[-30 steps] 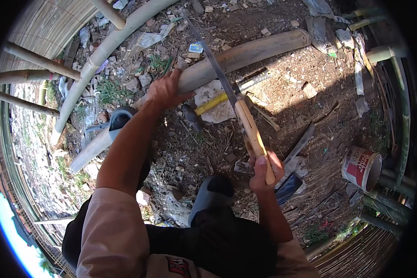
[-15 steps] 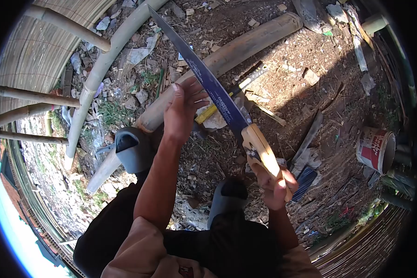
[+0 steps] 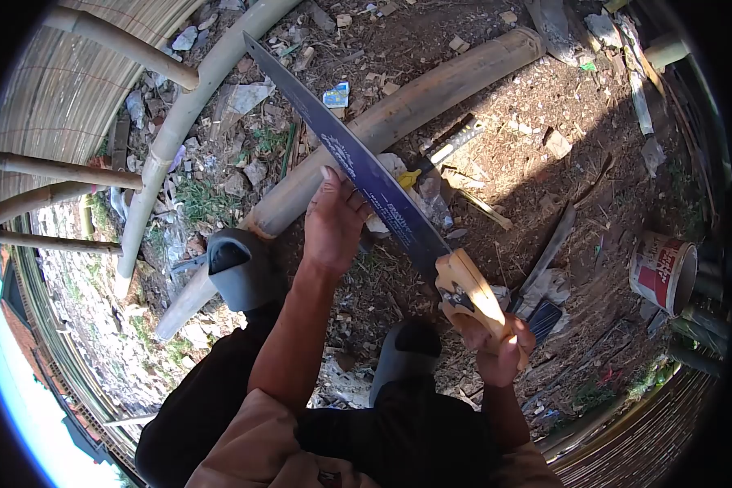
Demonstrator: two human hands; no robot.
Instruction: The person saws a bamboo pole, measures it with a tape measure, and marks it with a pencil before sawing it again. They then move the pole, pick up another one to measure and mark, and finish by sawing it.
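Observation:
A hand saw (image 3: 366, 175) with a dark blue blade and a pale wooden handle slants across the middle of the view, its tip toward the upper left. My right hand (image 3: 500, 358) is closed around the lower end of the handle. Beside the blade's middle is my left hand (image 3: 333, 228), palm turned up and fingers spread, with the fingertips right at the blade's edge. Beneath the saw, a thick bamboo pole (image 3: 455, 75) lies across the ground. My shoe (image 3: 244, 272) rests over the pole's near part.
A yellow and black tool (image 3: 455, 145) with a perforated end lies past the blade, partly hidden. A white and red bucket (image 3: 663, 272) stands at the right. Bamboo rails (image 3: 159, 154) line the left. Wood scraps, stones and a blue-yellow wrapper (image 3: 336, 95) litter the dirt.
The saw's handle and both hands have shifted slightly right and down in the view. My left hand sits lower against the blade, and the wrapper shows more fully.

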